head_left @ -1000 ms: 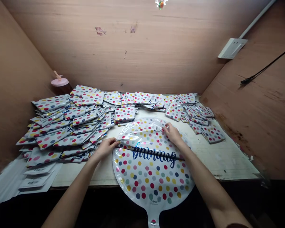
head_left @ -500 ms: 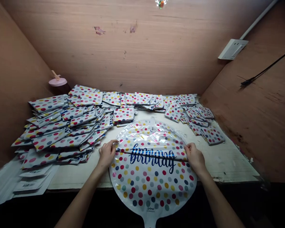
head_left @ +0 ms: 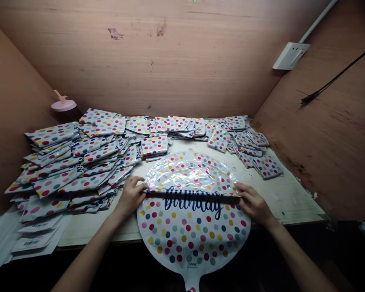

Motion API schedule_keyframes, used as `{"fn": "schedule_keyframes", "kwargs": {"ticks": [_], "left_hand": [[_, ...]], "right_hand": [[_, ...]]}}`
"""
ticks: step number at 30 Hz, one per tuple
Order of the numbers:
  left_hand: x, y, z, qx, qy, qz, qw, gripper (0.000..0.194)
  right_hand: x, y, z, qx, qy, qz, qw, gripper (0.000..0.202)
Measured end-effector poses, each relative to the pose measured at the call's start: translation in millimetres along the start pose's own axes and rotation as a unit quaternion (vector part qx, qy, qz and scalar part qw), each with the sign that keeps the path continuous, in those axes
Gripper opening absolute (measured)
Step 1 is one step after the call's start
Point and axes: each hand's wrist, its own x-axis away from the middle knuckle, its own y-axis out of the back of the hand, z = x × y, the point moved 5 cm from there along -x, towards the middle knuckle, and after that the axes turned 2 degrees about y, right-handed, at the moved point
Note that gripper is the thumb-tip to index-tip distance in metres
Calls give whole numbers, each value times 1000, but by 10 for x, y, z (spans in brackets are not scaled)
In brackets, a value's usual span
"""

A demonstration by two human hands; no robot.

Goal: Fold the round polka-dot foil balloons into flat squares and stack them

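A flat, round foil balloon (head_left: 194, 239), white with coloured dots and the word "birthday" in blue, lies over the table's front edge, its tail hanging down. A crease runs across its middle, where the upper part is folded over. At the left end of that crease my left hand (head_left: 132, 194) pinches the balloon's edge. My right hand (head_left: 255, 202) grips the opposite end of the fold between thumb and fingers. Part of the lettering is hidden in the fold.
Stacks of folded dotted balloons (head_left: 57, 162) fill the table's left side; more folded balloons (head_left: 246, 142) lie along the back and right. Printed cards (head_left: 36, 239) and clear plastic sleeves sit front left. A pink-lidded cup (head_left: 63, 106) stands in the corner. A wall socket (head_left: 291, 56) is at right.
The crease across the balloon has become sharper and straighter, with the upper part folded more over the lettering. Both hands still hold its ends. The camera view has shifted slightly.
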Motion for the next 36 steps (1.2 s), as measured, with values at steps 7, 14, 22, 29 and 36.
{"fn": "schedule_keyframes", "kwargs": {"ticks": [7, 14, 22, 29, 36], "left_hand": [[-282, 14, 88, 184, 2, 175, 967, 27], [-452, -41, 137, 206, 42, 181, 961, 28], [-604, -212, 89, 96, 203, 40, 974, 38], [-913, -319, -87, -63, 316, -27, 946, 35], [-884, -516, -1060, -158, 83, -27, 984, 51]], "right_hand": [[-137, 20, -123, -207, -78, 107, 969, 19], [-241, 95, -352, -316, -159, 100, 930, 26], [-554, 66, -671, -106, -235, -8, 966, 38], [-1085, -203, -797, 88, -379, -29, 921, 37], [-1409, -254, -962, 140, -426, 92, 889, 33]]}}
